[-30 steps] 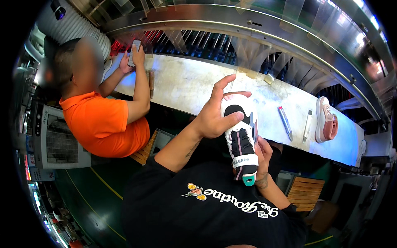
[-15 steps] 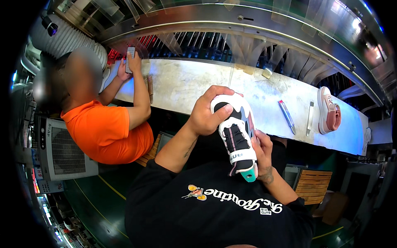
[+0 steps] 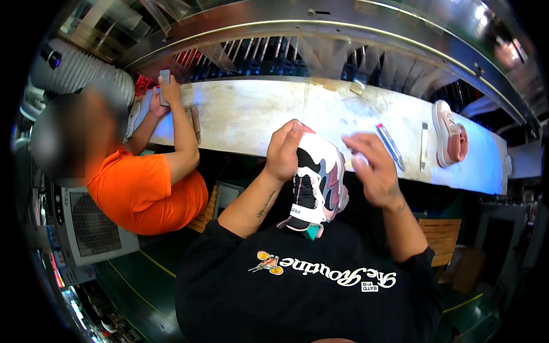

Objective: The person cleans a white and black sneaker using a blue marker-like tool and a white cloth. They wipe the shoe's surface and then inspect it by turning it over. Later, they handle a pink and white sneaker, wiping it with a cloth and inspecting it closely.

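A sneaker in white, black, pink and grey-blue is held up in front of my chest, tilted so its side faces right. My left hand is closed around the toe end, and the heel points down toward me. A bit of green shows at the shoe's collar. My right hand is raised just right of the sneaker, apart from it, with its fingers loosely bent and spread and nothing visible in them.
On the pale worktable to the right lie a red-and-blue pen-like tool, a slim white-and-grey tool and a pink-and-white shoe. A person in orange holds a phone at left. Rollers run behind.
My right hand has let go of the sneaker's heel side and lifted away to the upper right. The shoe has rolled to show more of its side and moved slightly left.
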`<state>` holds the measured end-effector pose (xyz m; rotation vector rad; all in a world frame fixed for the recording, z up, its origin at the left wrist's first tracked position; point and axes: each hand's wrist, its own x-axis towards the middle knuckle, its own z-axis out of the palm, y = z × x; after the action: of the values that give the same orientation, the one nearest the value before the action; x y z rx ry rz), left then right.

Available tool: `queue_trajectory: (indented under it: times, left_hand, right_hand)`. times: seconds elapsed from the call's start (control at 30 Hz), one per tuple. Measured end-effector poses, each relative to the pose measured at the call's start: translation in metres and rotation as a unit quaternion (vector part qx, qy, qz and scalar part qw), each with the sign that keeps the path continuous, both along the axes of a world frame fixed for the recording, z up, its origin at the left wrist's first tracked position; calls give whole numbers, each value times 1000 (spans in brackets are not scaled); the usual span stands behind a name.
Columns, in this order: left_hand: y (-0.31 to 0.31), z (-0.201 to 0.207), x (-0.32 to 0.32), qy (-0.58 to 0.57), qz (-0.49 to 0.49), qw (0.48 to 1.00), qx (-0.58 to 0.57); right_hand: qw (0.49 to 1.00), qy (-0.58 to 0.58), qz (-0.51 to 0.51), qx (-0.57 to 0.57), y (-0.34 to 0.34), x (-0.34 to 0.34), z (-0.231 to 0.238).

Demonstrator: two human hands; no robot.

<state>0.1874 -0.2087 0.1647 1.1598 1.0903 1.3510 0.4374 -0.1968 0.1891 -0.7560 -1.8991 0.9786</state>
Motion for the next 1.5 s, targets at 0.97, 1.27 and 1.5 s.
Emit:
queue_trajectory:
  times: [0.97, 1.27, 1.5]
  left_hand:
    - [1, -29, 29, -171, -4, 977, -130]
    - [-2, -52, 23, -139, 69, 980, -123]
    - [-13, -44, 9, -197, -82, 970, -119]
  right_hand:
    - [898, 184, 116, -381, -20, -18, -108]
    - [841, 192, 97, -496, -29, -20, -126]
    - [744, 354, 105, -558, -45, -24, -133]
